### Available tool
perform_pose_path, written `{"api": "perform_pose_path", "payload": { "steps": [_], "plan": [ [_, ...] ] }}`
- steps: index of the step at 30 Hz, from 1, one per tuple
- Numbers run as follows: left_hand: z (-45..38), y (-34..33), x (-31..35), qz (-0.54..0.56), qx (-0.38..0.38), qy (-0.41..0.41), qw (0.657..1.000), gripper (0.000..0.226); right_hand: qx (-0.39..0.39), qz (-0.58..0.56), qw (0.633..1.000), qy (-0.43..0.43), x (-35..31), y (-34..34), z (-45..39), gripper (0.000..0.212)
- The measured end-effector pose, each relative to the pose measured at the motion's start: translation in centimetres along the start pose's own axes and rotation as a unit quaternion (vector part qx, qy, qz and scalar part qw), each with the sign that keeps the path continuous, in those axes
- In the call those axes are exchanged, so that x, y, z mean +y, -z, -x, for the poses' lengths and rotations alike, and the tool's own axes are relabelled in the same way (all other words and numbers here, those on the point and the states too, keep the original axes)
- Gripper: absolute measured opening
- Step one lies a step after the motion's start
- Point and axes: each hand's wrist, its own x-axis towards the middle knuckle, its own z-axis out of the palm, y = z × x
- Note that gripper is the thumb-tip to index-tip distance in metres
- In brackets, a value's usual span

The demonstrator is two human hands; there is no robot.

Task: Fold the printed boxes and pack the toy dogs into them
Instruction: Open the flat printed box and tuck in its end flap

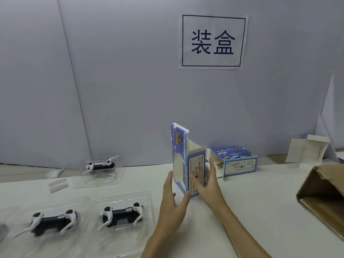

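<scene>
A brown carton (323, 198) lies on its side at the right edge of the table (251, 211), cut off by the frame, its inside too dark to read. Three clear trays each hold a toy dog: one near the wall (99, 165), two at the front (122, 214) (54, 219). A folded box (236, 161) sits open-ended behind the hands; its contents cannot be made out. The half-folded box (181, 161) stands upright between both hands, top flap raised. The left hand (172, 199) presses its printed face with straight fingers; the right hand (206, 185) holds the label side, thumb curled round it. A sign (213, 41) hangs on the wall.
</scene>
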Motion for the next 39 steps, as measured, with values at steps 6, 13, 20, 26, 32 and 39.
{"api": "perform_pose_path", "payload": {
  "steps": [6, 13, 20, 26, 32, 39],
  "plan": [
    [-0.8, 0.3, 0.8, 0.072, 0.081, 0.03, 0.994, 0.091, -0.033, -0.021, 0.998, 0.044, 0.1, -0.2, 1.3, 0.027],
    [0.0, 1.1, 1.9, 0.121, 0.085, 0.019, 0.989, 0.086, 0.143, 0.04, 0.975, 0.164, -2.4, -0.1, 2.2, 0.018],
    [0.7, 1.1, 2.8, 0.111, -0.024, -0.014, 0.993, 0.082, 0.066, -0.041, 0.992, 0.103, -4.1, 3.2, 1.5, 0.049],
    [1.2, 0.4, 4.8, 0.144, 0.031, -0.075, 0.986, 0.063, 0.006, -0.048, 0.994, 0.095, -4.1, 2.8, 2.4, 0.058],
    [0.9, 2.0, 4.9, 0.122, 0.031, -0.049, 0.991, 0.076, -0.016, -0.023, 0.993, 0.112, -4.0, 1.9, 2.9, 0.061],
    [1.1, 1.7, 4.8, 0.125, 0.007, -0.06, 0.99, 0.056, 0.002, -0.016, 0.992, 0.122, -4.4, 2.0, 3.2, 0.033]
  ]
}}
